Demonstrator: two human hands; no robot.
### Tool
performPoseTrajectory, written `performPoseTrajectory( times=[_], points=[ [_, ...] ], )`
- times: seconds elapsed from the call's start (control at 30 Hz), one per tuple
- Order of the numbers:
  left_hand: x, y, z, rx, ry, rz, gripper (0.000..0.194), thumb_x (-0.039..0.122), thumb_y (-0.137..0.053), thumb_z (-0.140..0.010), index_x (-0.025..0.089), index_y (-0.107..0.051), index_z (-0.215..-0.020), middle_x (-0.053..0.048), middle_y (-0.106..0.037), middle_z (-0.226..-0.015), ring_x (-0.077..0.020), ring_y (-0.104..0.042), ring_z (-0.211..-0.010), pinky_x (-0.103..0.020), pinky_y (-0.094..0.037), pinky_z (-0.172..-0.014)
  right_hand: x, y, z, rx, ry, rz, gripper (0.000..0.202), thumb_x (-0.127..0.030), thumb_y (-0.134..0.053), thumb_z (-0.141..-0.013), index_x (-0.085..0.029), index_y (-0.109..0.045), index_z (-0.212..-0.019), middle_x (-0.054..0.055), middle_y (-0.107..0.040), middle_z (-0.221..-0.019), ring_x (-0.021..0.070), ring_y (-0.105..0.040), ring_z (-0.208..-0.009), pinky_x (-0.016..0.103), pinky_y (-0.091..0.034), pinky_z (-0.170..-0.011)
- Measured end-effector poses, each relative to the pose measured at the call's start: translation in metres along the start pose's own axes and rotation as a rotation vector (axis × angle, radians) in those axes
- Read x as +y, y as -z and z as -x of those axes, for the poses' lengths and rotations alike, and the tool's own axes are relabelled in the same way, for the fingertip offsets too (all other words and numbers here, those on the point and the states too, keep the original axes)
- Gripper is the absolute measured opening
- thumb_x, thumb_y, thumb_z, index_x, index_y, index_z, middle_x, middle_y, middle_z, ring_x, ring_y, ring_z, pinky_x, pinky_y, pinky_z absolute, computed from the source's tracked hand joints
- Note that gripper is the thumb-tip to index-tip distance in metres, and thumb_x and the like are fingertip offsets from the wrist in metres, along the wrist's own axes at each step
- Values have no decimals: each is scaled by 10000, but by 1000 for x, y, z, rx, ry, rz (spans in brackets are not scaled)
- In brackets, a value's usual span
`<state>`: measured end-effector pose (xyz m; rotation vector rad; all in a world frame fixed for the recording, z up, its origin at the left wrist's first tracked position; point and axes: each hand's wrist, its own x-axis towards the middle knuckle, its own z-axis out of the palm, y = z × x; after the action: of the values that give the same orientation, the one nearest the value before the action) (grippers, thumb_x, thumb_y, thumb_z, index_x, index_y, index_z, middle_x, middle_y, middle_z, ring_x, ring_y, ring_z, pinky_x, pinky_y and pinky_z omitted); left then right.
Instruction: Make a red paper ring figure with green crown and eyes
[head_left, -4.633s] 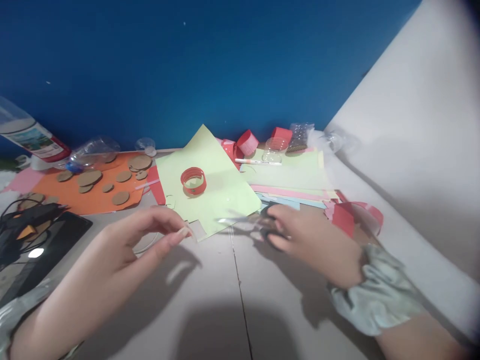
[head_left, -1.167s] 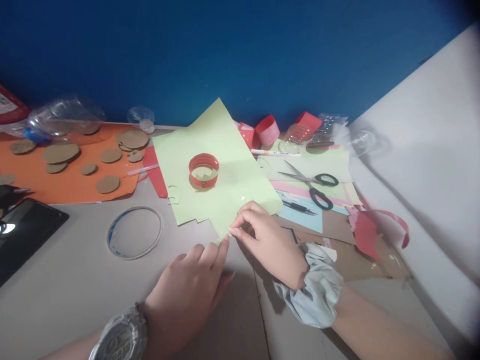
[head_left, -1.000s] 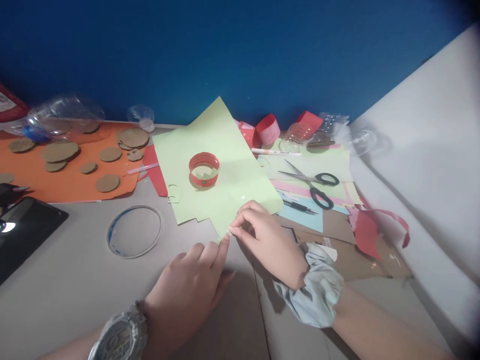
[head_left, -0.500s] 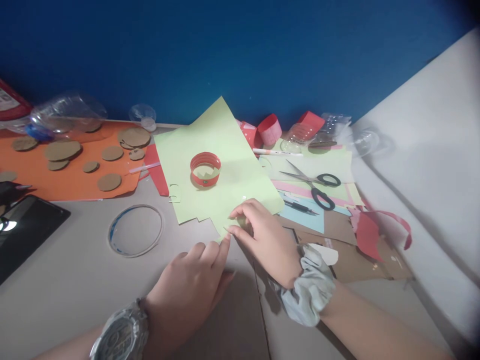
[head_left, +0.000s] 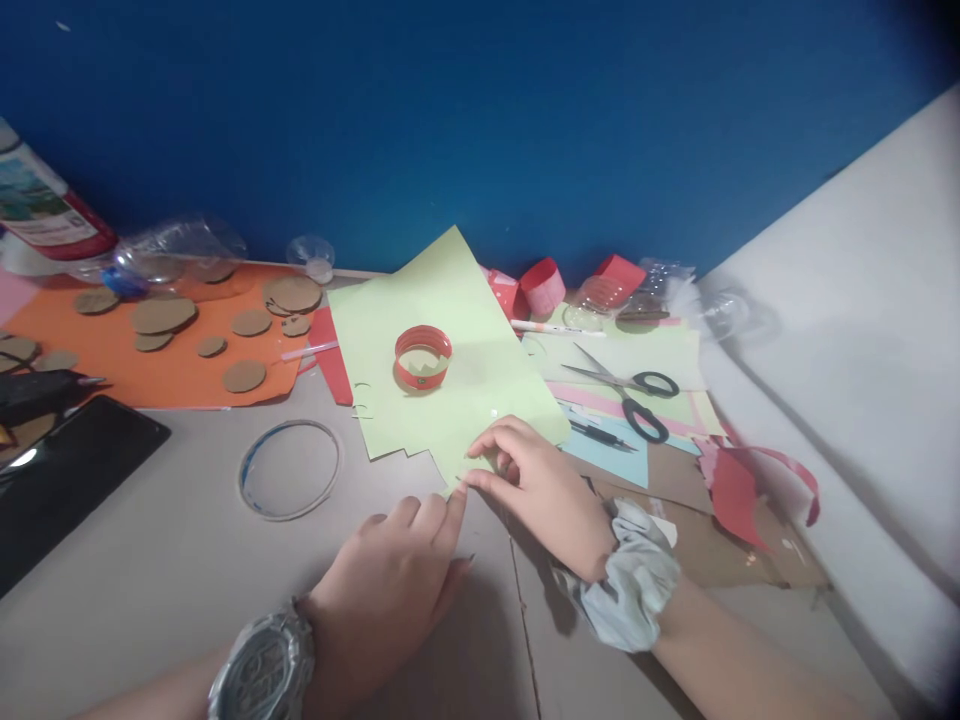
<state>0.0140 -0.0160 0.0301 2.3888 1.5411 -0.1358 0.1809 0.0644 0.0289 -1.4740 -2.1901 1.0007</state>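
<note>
Sensibly, the left hand [head_left: 394, 570] is pressing one finger on the near corner of the green paper [head_left: 480, 385] against slipping, the right hand [head_left: 544, 490] curving beside, fingertips [head_left: 475, 450] parted.

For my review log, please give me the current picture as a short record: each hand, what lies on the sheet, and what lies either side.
left hand: index fingertip at the near corner of the pale green sheet; watch on wrist
right hand: thumb and index tips apart, over that corner; scrunchie on wrist
on sheet: red ring
right of sheet: scissors, blades parted; black pen
left of sheet: grey ring; cardboard discs on orange paper
</note>
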Motion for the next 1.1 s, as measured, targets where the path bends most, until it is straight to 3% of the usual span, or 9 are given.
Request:
performPoseTrajectory(
  times=[0.37,0.7,0.83,0.93,1.0,1.1],
  points=[
    [-1,-7,2,77,-37,-33,508,228,-496,-946,98,-472,-1437,-89,-686,-1000,-272,-689,-861,-419,-632,-616,-1,5,-1,-42,25,5,57,-161,-614,-895,-217,-623,-894,23,-614,-996,161,-589,-775,315,-481,-717],
    [1,-5,1,65,-23,-27,488,240,-494,-937,123,-462,-1409,-89,-680,-992,-263,-681,-834,-363,-575,-606,7,-2,3,-33,194,80,89,-150,-563,-937,-218,-587,-884,38,-629,-969,190,-587,-807,341,-470,-751],
    [-6,-5,5,193,24,195,216,232,-456,-944,186,-544,-1135,-30,-650,-862,-210,-651,-711,-305,-501,-573,11,-2,4,-6,222,8,91,-160,-573,-937,-217,-578,-866,34,-614,-930,195,-578,-829,335,-461,-753],
    [-13,-2,6,320,125,499,119,299,-418,-965,202,-486,-950,21,-555,-732,-147,-552,-575,-263,-436,-541,9,0,8,11,237,-142,87,-213,-554,-965,-215,-582,-883,30,-578,-919,174,-553,-787,310,-449,-721],
    [-17,2,5,312,140,614,142,337,-428,-965,211,-481,-929,32,-521,-723,-135,-504,-566,-254,-409,-542,6,2,13,-22,244,-257,100,-242,-558,-973,-218,-582,-879,21,-562,-911,166,-549,-803,297,-439,-732],
    [-18,6,3,256,18,712,140,330,-449,-964,217,-531,-947,24,-533,-749,-138,-504,-623,-254,-405,-590,1,1,18,-123,240,-444,124,-253,-594,-956,-222,-572,-838,4,-546,-892,161,-550,-834,286,-428,-758]
  ],
)
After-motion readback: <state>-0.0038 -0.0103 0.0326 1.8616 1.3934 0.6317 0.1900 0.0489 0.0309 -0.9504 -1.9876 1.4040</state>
